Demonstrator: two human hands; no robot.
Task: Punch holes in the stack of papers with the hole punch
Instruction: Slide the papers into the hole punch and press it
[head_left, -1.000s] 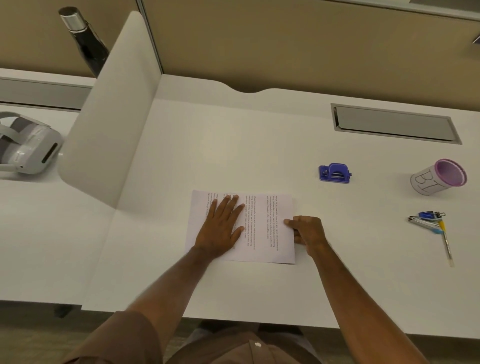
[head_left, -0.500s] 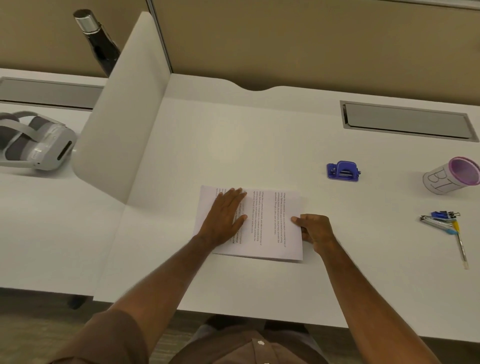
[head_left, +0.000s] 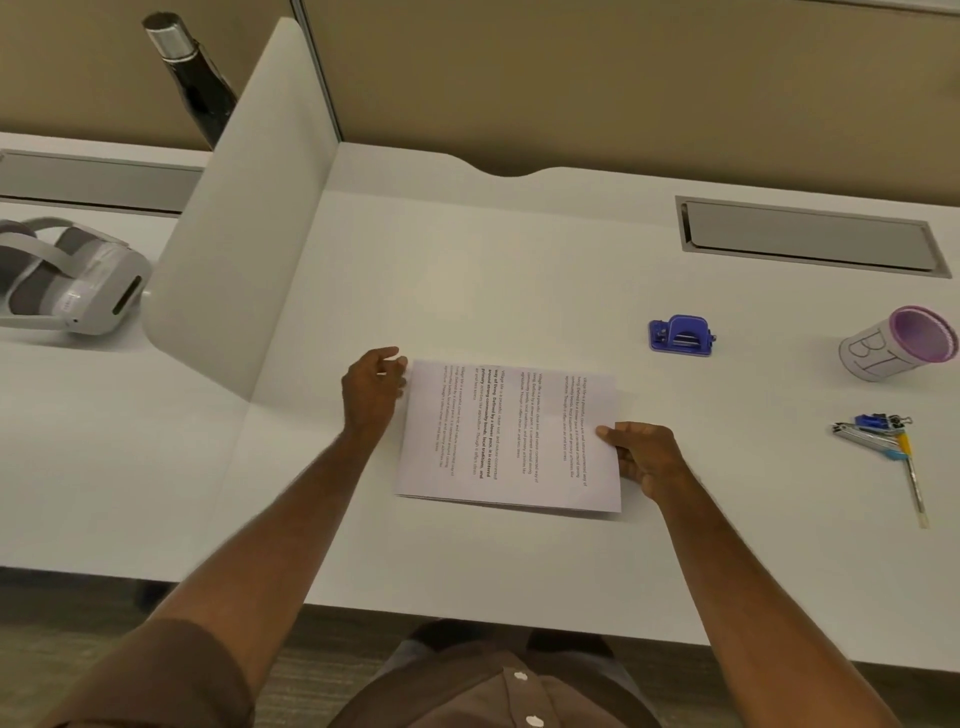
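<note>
A thin stack of printed papers (head_left: 506, 441) lies flat on the white desk (head_left: 467, 270), text running sideways. My left hand (head_left: 371, 387) is at the stack's far left corner, fingertips touching that edge; whether it pinches the sheets is unclear. My right hand (head_left: 641, 454) holds the right edge, thumb on top and fingers curled below. The blue hole punch (head_left: 680, 335) stands by itself on the desk, beyond and to the right of the papers, with neither hand on it.
A purple-rimmed cup (head_left: 896, 345) lies on its side at far right. Pens and binder clips (head_left: 883, 436) lie before it. A grey cable hatch (head_left: 810, 241) sits at back right. A white divider (head_left: 244, 208) stands left, with a headset (head_left: 67, 280) and dark bottle (head_left: 189, 73) beyond.
My left hand has slid off the top of the papers to their far left corner. My right hand stays on the right edge.
</note>
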